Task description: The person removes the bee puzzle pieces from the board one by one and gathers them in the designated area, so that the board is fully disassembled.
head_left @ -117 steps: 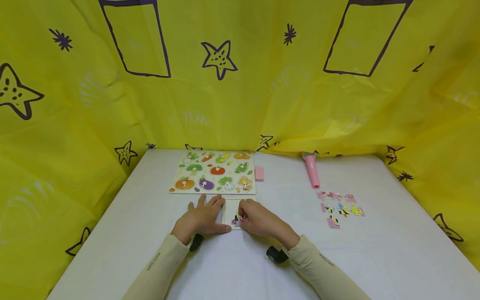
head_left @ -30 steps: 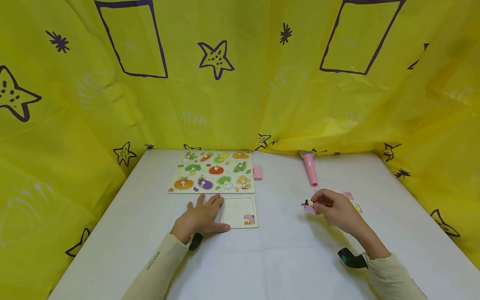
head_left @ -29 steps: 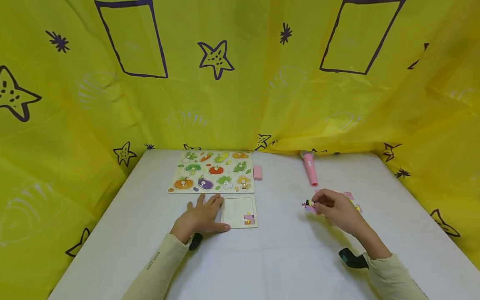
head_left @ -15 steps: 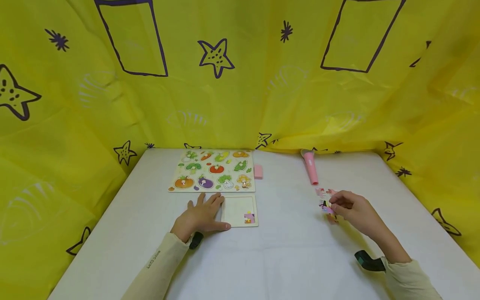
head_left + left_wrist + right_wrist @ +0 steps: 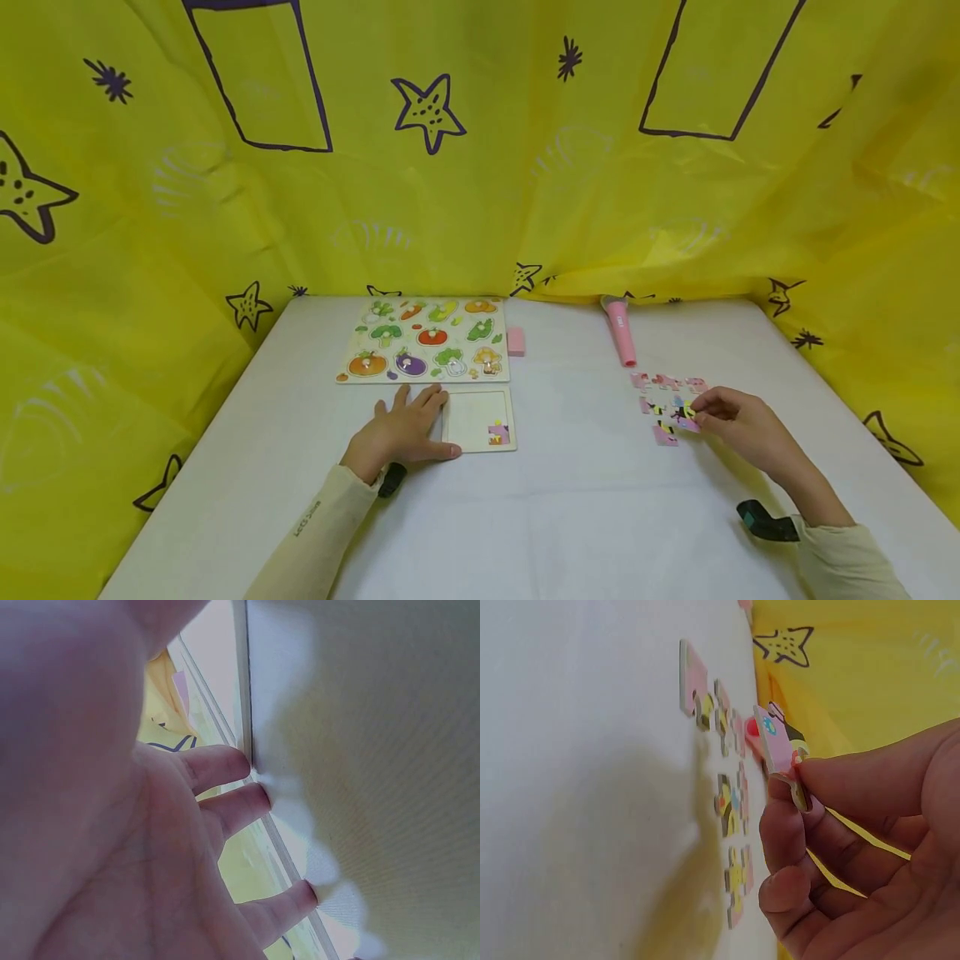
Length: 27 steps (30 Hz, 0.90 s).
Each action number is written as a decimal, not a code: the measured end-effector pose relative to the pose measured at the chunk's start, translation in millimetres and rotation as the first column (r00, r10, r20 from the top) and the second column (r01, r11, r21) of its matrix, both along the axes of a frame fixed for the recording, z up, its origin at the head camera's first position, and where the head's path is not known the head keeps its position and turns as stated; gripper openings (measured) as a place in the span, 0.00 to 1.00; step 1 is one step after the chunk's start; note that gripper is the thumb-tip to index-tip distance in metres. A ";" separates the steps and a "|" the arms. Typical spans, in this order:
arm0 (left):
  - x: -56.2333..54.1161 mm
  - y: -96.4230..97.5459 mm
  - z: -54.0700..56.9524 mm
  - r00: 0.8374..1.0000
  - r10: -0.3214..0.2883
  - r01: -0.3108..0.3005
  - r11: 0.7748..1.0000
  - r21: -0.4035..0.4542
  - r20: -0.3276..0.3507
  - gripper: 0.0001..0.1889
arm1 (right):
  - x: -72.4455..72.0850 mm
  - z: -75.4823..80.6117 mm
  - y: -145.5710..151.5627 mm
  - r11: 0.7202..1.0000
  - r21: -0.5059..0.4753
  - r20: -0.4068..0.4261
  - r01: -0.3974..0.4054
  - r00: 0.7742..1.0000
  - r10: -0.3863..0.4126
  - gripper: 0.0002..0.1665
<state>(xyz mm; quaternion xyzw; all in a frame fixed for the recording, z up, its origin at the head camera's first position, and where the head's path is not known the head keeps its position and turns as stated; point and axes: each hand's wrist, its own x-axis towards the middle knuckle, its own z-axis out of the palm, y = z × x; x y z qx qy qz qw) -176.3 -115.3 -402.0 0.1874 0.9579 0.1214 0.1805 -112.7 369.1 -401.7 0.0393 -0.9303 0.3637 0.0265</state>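
In the head view, my left hand [image 5: 397, 433] lies with spread fingers along the left edge of a small shallow puzzle tray [image 5: 467, 421], thumb at its near rim. One pink jigsaw piece [image 5: 498, 433] sits in the tray's near right corner. Off to the right, my right hand [image 5: 738, 425] pinches another jigsaw piece [image 5: 778, 742], pink with black and yellow print, between thumb and fingers. The right wrist view shows it raised off the table, tilted. Around and under it lie several loose jigsaw pieces [image 5: 667, 382], some overlapped by the hand in the head view.
Beyond the tray lies a vegetable knob puzzle board [image 5: 408, 351], with a small pink block [image 5: 516, 342] at its right side. A pink toy microphone [image 5: 621, 335] lies behind the loose pieces. A yellow patterned curtain [image 5: 450, 208] hangs along the table's back and sides.
My right hand has gone from the tray to the loose pieces on the right, carrying a jigsaw piece, and has shifted further right over the last second. My left hand stays put.
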 end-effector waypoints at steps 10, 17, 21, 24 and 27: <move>1.7 0.1 2.8 1.000 0.004 -0.004 1.000 0.012 0.010 0.50 | -2.5 -6.9 15.5 0.999 0.053 0.044 -0.007 0.999 0.005 0.06; 1.2 0.1 2.7 1.000 0.005 -0.005 1.000 0.018 0.009 0.50 | -4.8 -7.9 18.3 0.998 0.064 0.115 -0.027 0.993 0.019 0.06; 0.6 -0.2 1.1 1.000 0.001 -0.001 1.000 0.022 0.008 0.50 | -5.6 -7.9 17.8 0.995 0.088 0.125 -0.049 0.991 0.038 0.07; 0.4 -0.7 -0.6 1.000 -0.001 0.001 1.000 0.022 0.006 0.50 | -6.1 -8.4 17.4 0.993 0.102 0.118 -0.064 0.992 0.052 0.07; 0.1 -0.9 -0.4 1.000 -0.001 0.001 1.000 0.020 0.001 0.50 | -6.1 -10.2 16.7 0.990 0.117 0.102 -0.072 0.993 0.060 0.06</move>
